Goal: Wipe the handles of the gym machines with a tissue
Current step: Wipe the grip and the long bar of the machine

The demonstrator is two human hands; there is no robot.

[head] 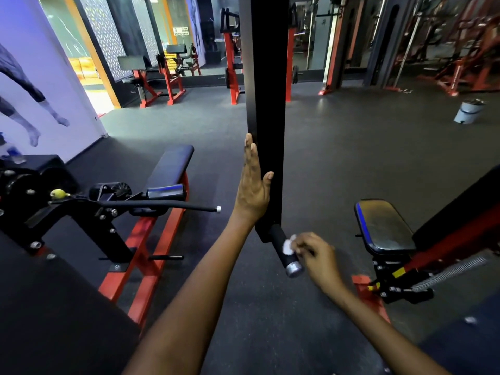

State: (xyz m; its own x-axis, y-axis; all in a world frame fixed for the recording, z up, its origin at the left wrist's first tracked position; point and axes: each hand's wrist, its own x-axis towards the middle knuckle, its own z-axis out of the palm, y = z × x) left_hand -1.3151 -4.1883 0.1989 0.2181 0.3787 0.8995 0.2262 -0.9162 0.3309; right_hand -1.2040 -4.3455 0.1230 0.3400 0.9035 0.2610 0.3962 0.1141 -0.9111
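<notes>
The right hand (315, 251) is pinching a crumpled white tissue (288, 245) against the black foam handle (282, 249) under the upright arm (266, 117), which the flat, open left hand (253, 185) is steadying; other machines' handles likely remain.

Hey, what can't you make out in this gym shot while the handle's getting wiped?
- Head view: the far side of the handle, hidden by its own body and the tissue.
- Most of the tissue, covered by the right hand.
- Left hand palm, pressed against the black post.
- Yellow sign text: too small.
</notes>
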